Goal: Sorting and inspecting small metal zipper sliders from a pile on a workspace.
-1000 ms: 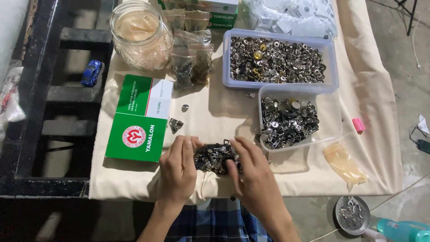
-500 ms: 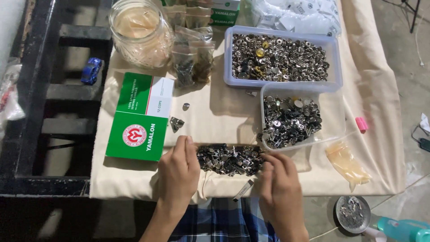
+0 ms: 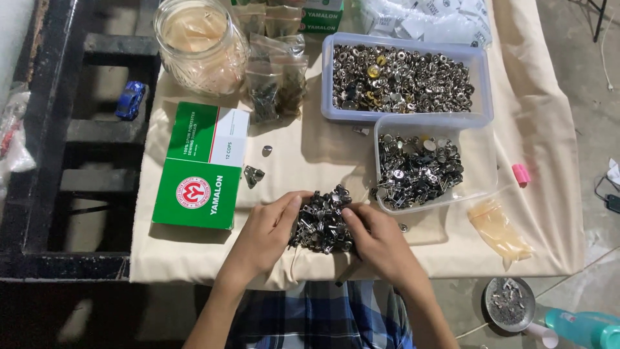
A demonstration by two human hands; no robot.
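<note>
A heap of small dark metal clasps (image 3: pixel 321 220) lies on the cream cloth (image 3: pixel 310 155) near the table's front edge. My left hand (image 3: pixel 268 232) cups the heap's left side with fingers curled against it. My right hand (image 3: pixel 378 239) presses in from the right, fingertips on the pile. Both hands hem the heap in between them. Just right of it a clear tub (image 3: pixel 481 161) holds more of the same metal pieces. Behind that stands a larger clear tub (image 3: pixel 481 84) full of round silver and brass snaps.
A green and white box (image 3: pixel 200 168) lies left of the heap, with two loose metal bits (image 3: pixel 253 176) beside it. A glass jar (image 3: pixel 200 45) and small plastic bags (image 3: pixel 274 77) stand at the back. A pink bit (image 3: pixel 520 173), a yellowish bag (image 3: pixel 500 226), a round tin (image 3: pixel 509 304).
Half a second ago the pieces were spread in a wide band between my parted hands. Both hands have come together and gathered them into a tight heap.
</note>
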